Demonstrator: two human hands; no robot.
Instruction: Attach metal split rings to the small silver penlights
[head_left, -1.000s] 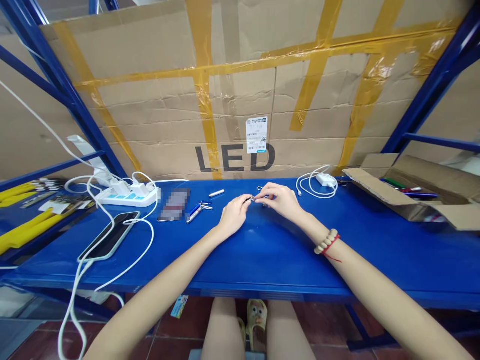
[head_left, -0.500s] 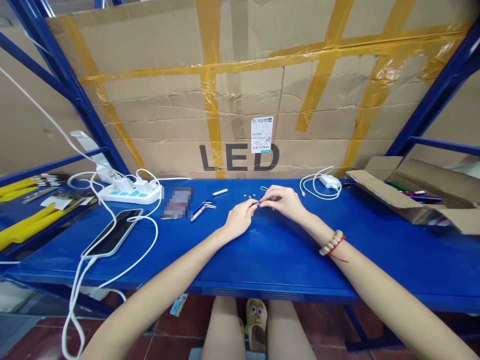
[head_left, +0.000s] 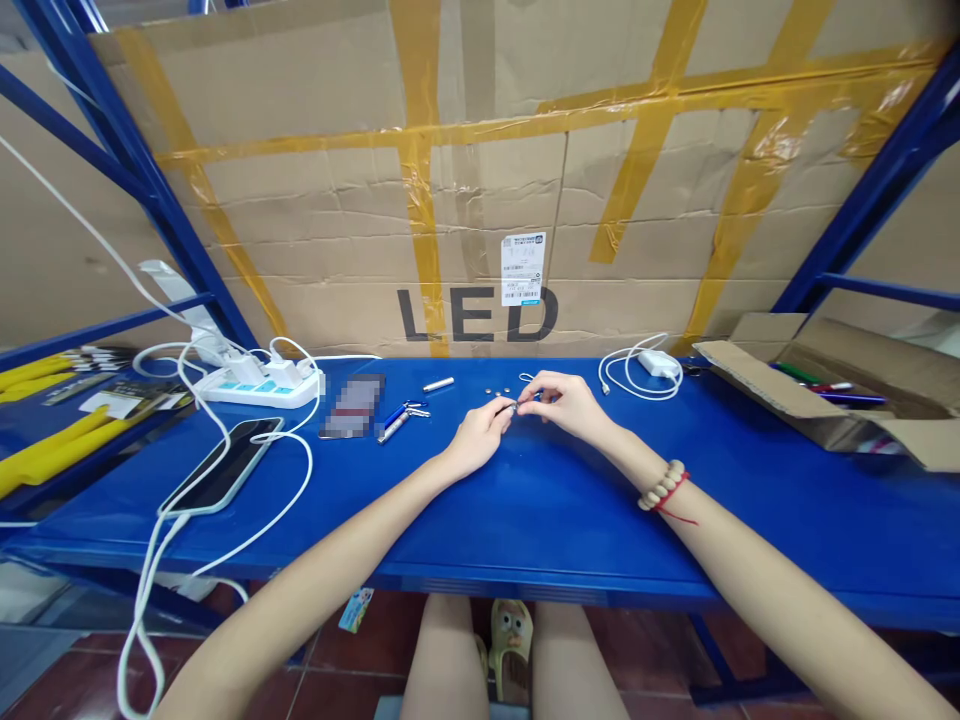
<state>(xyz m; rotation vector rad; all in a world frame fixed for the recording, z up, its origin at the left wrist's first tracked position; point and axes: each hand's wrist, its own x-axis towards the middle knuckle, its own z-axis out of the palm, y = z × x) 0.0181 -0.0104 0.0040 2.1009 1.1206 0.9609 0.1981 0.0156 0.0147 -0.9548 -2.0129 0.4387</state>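
Observation:
My left hand (head_left: 478, 436) and my right hand (head_left: 564, 402) meet over the middle of the blue shelf (head_left: 540, 500). Both pinch a small metal part (head_left: 513, 406) between their fingertips; it is too small to name. Just behind the hands lie a few tiny round pieces (head_left: 498, 390) and a thin wire loop (head_left: 525, 378). To the left rest a silver cylinder (head_left: 439, 384) and a blue pen-shaped light with a key ring (head_left: 399, 416). A bead bracelet sits on my right wrist.
A phone (head_left: 223, 466) on a white cable and a white power strip (head_left: 259, 385) lie at the left. A white charger with cable (head_left: 651, 364) is behind my right hand. An open cardboard box (head_left: 832, 395) holds pens at the right. A taped LED carton (head_left: 480, 200) forms the back wall.
The view shifted slightly down and left since one second ago. My hands stay joined on the small part, with only small finger movements.

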